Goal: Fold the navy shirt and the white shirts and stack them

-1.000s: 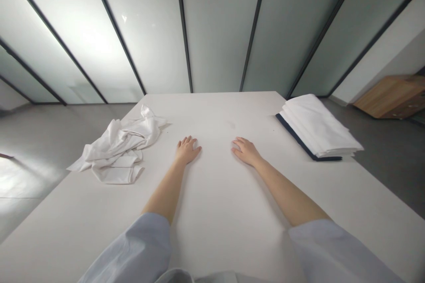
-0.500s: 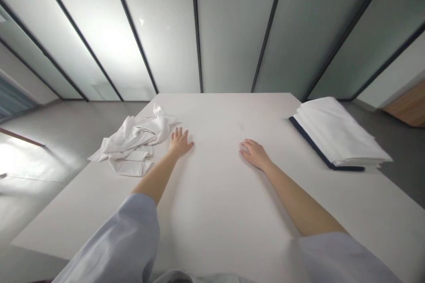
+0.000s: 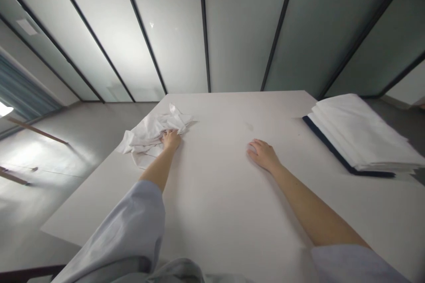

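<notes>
A crumpled white cloth [image 3: 146, 132] lies in a loose heap at the left of the white table [image 3: 215, 194]. My left hand [image 3: 171, 139] is at the right side of this heap, its fingers curled into the fabric and partly hidden by folds. Toward the middle right, my right hand [image 3: 264, 155] rests on the tabletop, holding nothing. Its fingers are slightly bent, with the thumb apart from them.
At the right edge of the table lies a neat stack of folded white cloth [image 3: 358, 132] with a dark navy layer [image 3: 335, 151] beneath it. Frosted glass panels [image 3: 239, 31] with dark frames stand behind the table. Grey floor [image 3: 83, 137] shows at the left.
My left hand has moved left from the bare tabletop into the white cloth, and its spread fingers have closed on the fabric. The heap looks more bunched. My right hand stays resting on the table.
</notes>
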Motion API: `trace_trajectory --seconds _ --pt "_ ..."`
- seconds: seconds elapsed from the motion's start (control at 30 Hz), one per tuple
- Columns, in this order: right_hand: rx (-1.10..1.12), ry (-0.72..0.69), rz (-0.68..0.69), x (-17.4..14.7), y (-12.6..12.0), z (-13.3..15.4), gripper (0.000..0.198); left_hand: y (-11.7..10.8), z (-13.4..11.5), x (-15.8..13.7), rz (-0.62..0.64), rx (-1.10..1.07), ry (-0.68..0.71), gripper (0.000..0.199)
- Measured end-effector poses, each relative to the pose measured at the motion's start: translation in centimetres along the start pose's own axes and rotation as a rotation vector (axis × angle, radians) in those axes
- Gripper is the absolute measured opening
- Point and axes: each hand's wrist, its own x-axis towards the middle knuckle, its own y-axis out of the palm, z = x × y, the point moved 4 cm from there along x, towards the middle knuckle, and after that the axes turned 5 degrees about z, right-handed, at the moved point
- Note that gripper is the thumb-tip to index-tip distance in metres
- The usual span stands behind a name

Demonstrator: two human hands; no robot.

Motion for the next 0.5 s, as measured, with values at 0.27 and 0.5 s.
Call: trace_trajectory --seconds 0.27,0.5 --pt "0.247 0.028 -0.508 -0.4 -2.9 -2.0 0.032 4.4 -16.1 -8.2 0.173 -0.119 0.675 0.029" --pt "0.214 0.114 -0.646 -1.0 -5.0 -4.2 0.032 5.2 -18.8 -12.6 0.303 -0.164 1.078 0.036"
